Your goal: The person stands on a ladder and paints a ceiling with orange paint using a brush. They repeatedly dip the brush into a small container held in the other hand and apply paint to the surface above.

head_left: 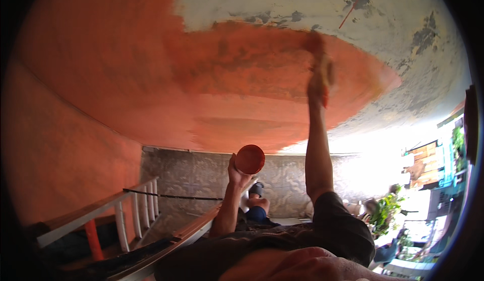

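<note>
My left hand (236,175) is wrapped around a round container (250,160) with orange-red paint inside, held low in front of me. Stretched up and forward, my right hand (318,82) grips a paintbrush (316,43), both smeared by motion. The brush head is at the upper edge of a fresh orange patch on the wall (242,64), where it meets bare grey-white plaster (312,4) with dark blotches. A bit of red shows below the right hand, probably the handle's end.
A ladder (121,220) with pale rungs stands at the lower left, a dark strap (176,197) running from it. Far below lies a patterned floor (201,172). An orange side wall (70,150) is at left. Green plants (387,213) and bright daylight are at right.
</note>
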Demonstrator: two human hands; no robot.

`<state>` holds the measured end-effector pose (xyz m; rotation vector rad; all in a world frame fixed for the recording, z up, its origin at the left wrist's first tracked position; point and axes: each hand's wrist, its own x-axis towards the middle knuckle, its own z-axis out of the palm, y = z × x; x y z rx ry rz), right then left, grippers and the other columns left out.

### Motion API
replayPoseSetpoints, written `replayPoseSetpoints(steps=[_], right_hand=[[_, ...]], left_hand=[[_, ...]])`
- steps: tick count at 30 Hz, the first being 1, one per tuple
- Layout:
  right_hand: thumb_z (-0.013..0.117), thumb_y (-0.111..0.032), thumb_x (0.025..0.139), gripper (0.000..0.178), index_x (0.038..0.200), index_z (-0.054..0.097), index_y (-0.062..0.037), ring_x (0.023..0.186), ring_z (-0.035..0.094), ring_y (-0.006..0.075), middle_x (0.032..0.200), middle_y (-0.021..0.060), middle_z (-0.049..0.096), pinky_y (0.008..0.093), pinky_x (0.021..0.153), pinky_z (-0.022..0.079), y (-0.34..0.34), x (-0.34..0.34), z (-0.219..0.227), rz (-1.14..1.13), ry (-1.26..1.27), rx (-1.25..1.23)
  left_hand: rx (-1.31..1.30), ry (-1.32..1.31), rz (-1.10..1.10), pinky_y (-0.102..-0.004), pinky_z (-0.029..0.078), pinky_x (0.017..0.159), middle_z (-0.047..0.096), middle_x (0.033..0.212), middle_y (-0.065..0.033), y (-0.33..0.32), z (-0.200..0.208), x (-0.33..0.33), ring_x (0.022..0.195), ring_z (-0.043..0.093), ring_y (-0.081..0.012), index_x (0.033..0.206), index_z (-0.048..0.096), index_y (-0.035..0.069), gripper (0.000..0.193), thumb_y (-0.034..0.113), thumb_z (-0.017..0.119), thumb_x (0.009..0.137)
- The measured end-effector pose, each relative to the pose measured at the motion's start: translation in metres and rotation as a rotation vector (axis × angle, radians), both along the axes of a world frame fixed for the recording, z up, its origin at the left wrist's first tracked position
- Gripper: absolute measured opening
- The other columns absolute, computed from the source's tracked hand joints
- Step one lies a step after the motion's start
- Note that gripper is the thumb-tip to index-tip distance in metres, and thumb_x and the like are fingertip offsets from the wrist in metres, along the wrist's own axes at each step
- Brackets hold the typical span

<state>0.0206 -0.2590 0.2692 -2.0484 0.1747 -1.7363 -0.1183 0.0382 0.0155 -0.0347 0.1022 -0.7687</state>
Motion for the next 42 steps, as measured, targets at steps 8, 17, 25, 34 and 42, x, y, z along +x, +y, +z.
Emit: replayPoseSetpoints(steps=[8, 17, 25, 34, 42], right_hand=[[0.063, -0.006, 0.086, 0.051, 0.135, 0.051, 0.0011, 0.091, 0.061, 0.0373, 0.109, 0.0213, 0.058, 0.0440, 0.071, 0.054, 0.097, 0.028, 0.020, -0.037, 0.190, -0.366], [0.067, -0.007, 0.080, 0.069, 0.144, 0.044, -0.0018, 0.078, 0.066, 0.0421, 0.114, 0.0259, 0.063, 0.0534, 0.063, 0.054, 0.289, 0.101, 0.061, 0.821, 0.370, -0.326], [0.059, -0.019, 0.097, 0.027, 0.111, 0.061, 0.0033, 0.089, 0.070, 0.0211, 0.106, 0.0175, 0.067, 0.0326, 0.069, 0.057, 0.070, 0.016, 0.015, 0.126, 0.129, 0.208], [0.061, -0.008, 0.088, 0.050, 0.135, 0.048, 0.0027, 0.092, 0.062, 0.0404, 0.114, 0.0234, 0.055, 0.0480, 0.075, 0.053, 0.157, 0.051, 0.029, 0.046, 0.231, -0.380], [0.070, -0.003, 0.076, 0.074, 0.143, 0.037, 0.0028, 0.095, 0.063, 0.0436, 0.114, 0.0291, 0.053, 0.0488, 0.067, 0.056, 0.299, 0.118, 0.081, 0.797, 0.332, -0.455]], left_hand=[[0.197, 0.085, 0.013, -0.0554, 0.051, 0.100, 0.059, 0.136, -0.0142, -0.003, -0.016, -0.009, 0.125, 0.057, -0.0334, 0.138, 0.053, 0.010, 0.062, 0.058, 0.045, 0.099], [0.168, 0.083, 0.041, -0.0523, 0.045, 0.107, 0.060, 0.136, -0.0118, 0.009, 0.019, -0.002, 0.126, 0.056, -0.0313, 0.137, 0.054, 0.008, 0.057, 0.052, 0.044, 0.102], [0.205, 0.098, 0.011, -0.0527, 0.047, 0.104, 0.059, 0.136, -0.0115, -0.004, 0.000, 0.002, 0.126, 0.056, -0.0295, 0.138, 0.053, 0.011, 0.057, 0.053, 0.046, 0.100], [0.176, 0.123, 0.037, -0.0511, 0.046, 0.106, 0.059, 0.137, -0.0125, -0.005, 0.003, 0.005, 0.127, 0.055, -0.0299, 0.139, 0.052, 0.009, 0.060, 0.053, 0.046, 0.100], [0.179, 0.128, 0.052, -0.0516, 0.046, 0.105, 0.059, 0.136, -0.0122, 0.002, 0.000, 0.004, 0.125, 0.057, -0.0293, 0.138, 0.054, 0.009, 0.056, 0.050, 0.044, 0.102]])
